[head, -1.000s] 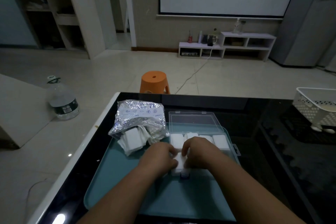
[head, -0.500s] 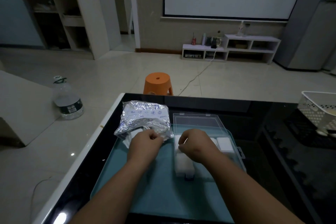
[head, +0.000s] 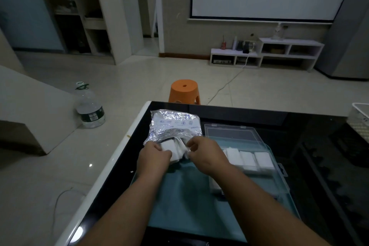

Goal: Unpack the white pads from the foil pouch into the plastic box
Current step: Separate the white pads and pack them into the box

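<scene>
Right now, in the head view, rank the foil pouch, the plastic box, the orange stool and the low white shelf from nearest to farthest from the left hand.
1. foil pouch, just beyond the left hand
2. plastic box, to its right
3. orange stool, past the table's far edge
4. low white shelf, far across the room

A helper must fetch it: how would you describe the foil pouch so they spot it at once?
On the black table sits a teal tray. At its far left corner lies the foil pouch, beside the clear plastic box. It alone is crinkled silver with blue print, white pads spilling from its mouth.
</scene>
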`<state>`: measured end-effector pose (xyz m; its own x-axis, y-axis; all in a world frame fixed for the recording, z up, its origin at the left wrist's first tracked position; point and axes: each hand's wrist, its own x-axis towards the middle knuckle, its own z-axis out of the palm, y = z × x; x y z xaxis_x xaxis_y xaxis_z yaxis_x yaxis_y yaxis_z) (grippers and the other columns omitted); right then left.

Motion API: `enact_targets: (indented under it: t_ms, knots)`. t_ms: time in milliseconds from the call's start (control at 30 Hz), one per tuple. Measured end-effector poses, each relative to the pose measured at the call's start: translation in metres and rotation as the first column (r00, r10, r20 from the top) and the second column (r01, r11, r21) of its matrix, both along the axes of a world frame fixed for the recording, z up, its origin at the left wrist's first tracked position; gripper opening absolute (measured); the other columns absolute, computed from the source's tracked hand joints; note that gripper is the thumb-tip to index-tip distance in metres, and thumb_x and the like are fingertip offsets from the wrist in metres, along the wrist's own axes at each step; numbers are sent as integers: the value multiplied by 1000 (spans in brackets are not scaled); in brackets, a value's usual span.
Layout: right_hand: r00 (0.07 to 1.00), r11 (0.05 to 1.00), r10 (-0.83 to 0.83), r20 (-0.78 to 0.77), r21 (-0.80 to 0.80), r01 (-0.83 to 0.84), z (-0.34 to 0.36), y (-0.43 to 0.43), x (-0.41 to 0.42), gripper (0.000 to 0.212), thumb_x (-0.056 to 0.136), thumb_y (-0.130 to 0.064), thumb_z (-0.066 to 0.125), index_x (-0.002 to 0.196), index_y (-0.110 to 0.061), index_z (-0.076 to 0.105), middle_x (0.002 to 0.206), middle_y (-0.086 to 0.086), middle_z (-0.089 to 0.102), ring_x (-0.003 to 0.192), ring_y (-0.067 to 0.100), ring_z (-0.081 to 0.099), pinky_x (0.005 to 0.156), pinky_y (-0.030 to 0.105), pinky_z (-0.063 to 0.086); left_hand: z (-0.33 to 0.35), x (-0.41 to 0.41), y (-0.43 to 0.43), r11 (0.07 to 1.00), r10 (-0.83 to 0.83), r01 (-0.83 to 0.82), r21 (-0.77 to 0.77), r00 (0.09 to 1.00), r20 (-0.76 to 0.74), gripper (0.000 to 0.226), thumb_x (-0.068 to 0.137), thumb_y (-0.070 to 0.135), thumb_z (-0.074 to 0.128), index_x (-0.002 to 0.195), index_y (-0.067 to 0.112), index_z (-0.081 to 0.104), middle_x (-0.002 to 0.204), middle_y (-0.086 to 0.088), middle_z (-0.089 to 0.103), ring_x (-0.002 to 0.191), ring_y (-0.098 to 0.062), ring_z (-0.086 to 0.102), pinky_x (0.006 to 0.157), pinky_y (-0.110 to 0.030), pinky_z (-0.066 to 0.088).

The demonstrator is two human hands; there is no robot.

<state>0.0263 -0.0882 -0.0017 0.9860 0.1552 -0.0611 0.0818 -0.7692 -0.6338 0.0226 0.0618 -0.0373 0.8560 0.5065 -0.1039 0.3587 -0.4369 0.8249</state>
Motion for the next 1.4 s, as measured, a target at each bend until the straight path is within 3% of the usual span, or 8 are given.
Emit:
enact_targets:
  t_ms: [167,400,533,667,833,1133,1300,1400]
  knots:
    - [999,999,36,1,-28,-36,-5,8,1,35,91,-14,56,122,-26,66,131,3,62,115,23,59,94,30,47,-18,7,9,977,131,-142,-156,988,-81,49,62,20,78,103,6,54,109,-16,62,97,-34,62,82,-36,52]
    - [995,993,101,17,-68,-100,-9,16,0,40,91,-9,50,122,-30,66,133,4,59,115,25,57,93,29,47,-23,11,7,891,183,-189,-413,982,-55,51,62,17,83,103,2,57,99,-13,65,82,-26,62,69,-29,49]
    - [992,989,124,-25,-76,-126,-11,18,-1,37,93,-9,50,118,-30,68,126,5,65,109,23,61,89,27,48,-24,14,6,825,162,-156,-543,986,-38,72,44,23,83,107,0,57,96,-18,68,77,-29,67,56,-29,50]
    - [990,985,129,-65,-108,-135,-11,18,-1,39,92,-12,56,128,-26,62,132,7,61,115,24,59,96,29,47,-23,12,5,795,160,-142,-590,987,-21,60,58,3,85,107,-1,50,95,-21,65,75,-30,65,51,-28,48]
    - [993,984,114,-35,-131,-117,-8,13,0,41,94,-16,55,134,-25,58,136,6,59,118,24,57,95,29,45,-20,10,1,706,151,-116,-699,988,-12,63,62,0,84,108,4,41,93,-20,59,70,-28,62,50,-31,49]
    - [995,990,79,-65,-116,-86,-10,10,1,38,93,-15,54,129,-26,61,132,8,61,113,25,59,92,30,47,-14,6,-4,799,157,-109,-591,987,30,50,73,-6,73,105,10,39,87,-7,50,67,-16,51,48,-24,38]
    - [995,990,75,-65,-111,-82,-10,8,1,37,93,-17,56,129,-26,60,132,8,60,114,25,59,92,29,46,-16,5,-8,753,129,-81,-653,991,25,47,72,-3,77,99,14,43,97,-15,59,77,-29,62,64,-42,57]
    - [995,993,71,-66,-89,-77,-10,6,2,34,94,-20,58,128,-25,61,134,7,59,114,24,58,94,30,45,-17,4,-9,711,119,-44,-702,991,58,38,78,8,78,97,16,47,93,-12,63,76,-30,65,66,-47,56]
